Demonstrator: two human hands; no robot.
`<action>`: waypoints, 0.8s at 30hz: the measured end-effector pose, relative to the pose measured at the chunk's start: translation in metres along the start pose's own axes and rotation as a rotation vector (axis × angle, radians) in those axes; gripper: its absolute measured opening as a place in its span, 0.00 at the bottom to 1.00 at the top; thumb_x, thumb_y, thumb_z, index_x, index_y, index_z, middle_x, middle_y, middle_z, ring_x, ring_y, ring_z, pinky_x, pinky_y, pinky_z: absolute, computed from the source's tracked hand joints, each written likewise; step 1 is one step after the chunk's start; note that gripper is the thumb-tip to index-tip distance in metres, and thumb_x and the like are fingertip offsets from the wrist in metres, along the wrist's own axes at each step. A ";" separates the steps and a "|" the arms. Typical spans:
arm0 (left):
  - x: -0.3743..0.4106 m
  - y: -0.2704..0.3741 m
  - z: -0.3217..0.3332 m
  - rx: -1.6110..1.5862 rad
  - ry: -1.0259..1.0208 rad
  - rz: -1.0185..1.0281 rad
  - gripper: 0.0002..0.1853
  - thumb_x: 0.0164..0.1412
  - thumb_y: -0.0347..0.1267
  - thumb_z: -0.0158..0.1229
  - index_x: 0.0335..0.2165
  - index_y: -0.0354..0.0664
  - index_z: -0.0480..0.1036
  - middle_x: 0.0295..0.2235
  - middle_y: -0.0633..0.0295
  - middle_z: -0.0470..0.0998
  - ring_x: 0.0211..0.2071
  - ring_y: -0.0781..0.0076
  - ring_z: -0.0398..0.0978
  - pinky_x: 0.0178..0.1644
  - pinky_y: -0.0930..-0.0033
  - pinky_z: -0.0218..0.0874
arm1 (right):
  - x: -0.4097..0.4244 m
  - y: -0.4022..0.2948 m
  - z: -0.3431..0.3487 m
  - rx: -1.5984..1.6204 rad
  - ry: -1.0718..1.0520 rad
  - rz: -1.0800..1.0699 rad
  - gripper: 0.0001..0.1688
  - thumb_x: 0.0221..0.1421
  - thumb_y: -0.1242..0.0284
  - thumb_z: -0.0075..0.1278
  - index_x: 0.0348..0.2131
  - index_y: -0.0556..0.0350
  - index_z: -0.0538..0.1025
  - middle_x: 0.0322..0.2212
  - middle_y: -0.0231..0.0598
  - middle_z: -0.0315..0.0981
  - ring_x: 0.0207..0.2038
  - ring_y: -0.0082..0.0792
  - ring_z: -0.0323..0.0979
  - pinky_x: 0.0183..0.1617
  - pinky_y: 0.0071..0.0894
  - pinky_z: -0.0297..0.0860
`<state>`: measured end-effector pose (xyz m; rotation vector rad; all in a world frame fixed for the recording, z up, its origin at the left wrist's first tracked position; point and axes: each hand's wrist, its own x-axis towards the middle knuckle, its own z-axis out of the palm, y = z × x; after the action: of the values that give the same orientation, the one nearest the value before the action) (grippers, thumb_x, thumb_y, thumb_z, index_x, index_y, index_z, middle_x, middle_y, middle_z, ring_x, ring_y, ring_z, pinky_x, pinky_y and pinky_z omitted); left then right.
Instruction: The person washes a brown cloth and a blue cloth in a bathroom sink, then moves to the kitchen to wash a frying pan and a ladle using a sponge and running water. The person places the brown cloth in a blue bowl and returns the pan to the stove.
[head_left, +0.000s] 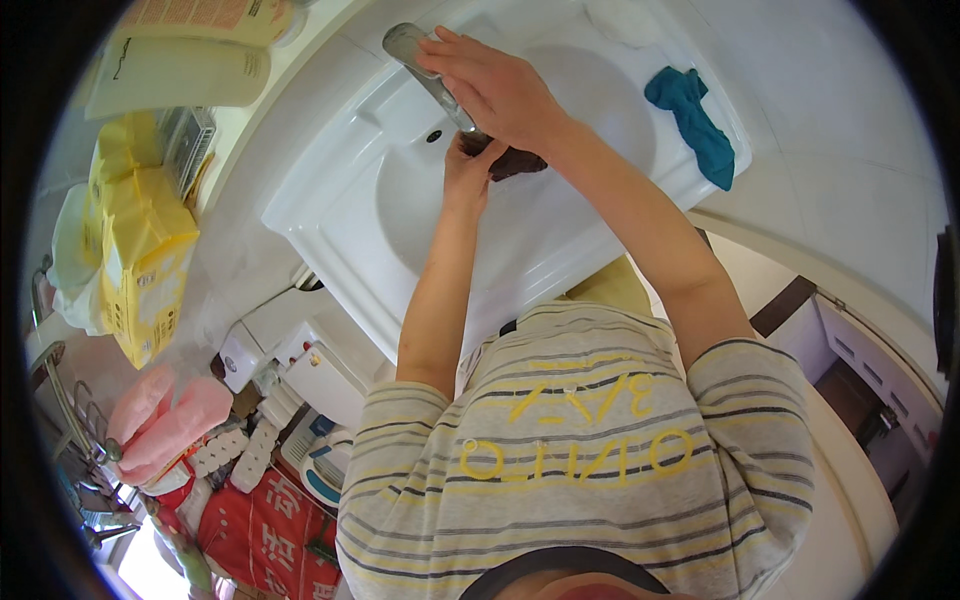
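My right hand (504, 88) lies over the metal faucet (427, 67) of a white washbasin (517, 232), its fingers extended across the lever end. Below the spout, my left hand (471, 166) grips a dark brown, wet-looking cloth or similar soft item (519, 163), which hangs over the bowl. Part of that item is hidden behind my right hand and wrist. A teal cloth (694, 127) lies crumpled on the basin's right rim.
At the left, a shelf (259, 94) bears bottles (180, 71) and yellow soft packs (146, 247). Lower left are pink fluffy slippers or a similar item (172, 420), a white toilet (330, 379) and a red bag (262, 532). A doorway opens at the right.
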<state>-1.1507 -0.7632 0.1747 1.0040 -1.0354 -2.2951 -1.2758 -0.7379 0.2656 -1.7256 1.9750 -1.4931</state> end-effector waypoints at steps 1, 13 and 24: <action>-0.004 0.003 -0.006 0.025 0.007 0.018 0.18 0.47 0.24 0.64 0.37 0.33 0.66 0.34 0.60 0.72 0.34 0.73 0.71 0.39 0.72 0.64 | -0.005 -0.001 0.003 0.008 0.001 -0.043 0.16 0.54 0.74 0.43 0.44 0.47 0.72 0.48 0.33 0.67 0.55 0.38 0.61 0.51 0.37 0.64; -0.106 0.062 -0.039 0.157 0.272 0.203 0.22 0.47 0.25 0.65 0.42 0.33 0.67 0.37 0.59 0.74 0.39 0.71 0.72 0.48 0.69 0.62 | -0.155 0.119 0.073 -0.216 -0.444 0.723 0.21 0.51 0.70 0.45 0.47 0.46 0.71 0.40 0.47 0.64 0.46 0.47 0.64 0.49 0.40 0.65; -0.123 0.072 -0.051 0.154 0.291 0.239 0.25 0.49 0.27 0.64 0.45 0.34 0.65 0.41 0.57 0.72 0.43 0.66 0.70 0.51 0.66 0.63 | -0.180 0.127 0.114 -0.413 -0.779 0.889 0.23 0.54 0.68 0.42 0.51 0.45 0.65 0.46 0.45 0.62 0.49 0.45 0.63 0.51 0.45 0.65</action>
<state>-1.0261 -0.7554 0.2605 1.1646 -1.1502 -1.8377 -1.2282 -0.6759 0.0305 -0.9752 2.1410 -0.1022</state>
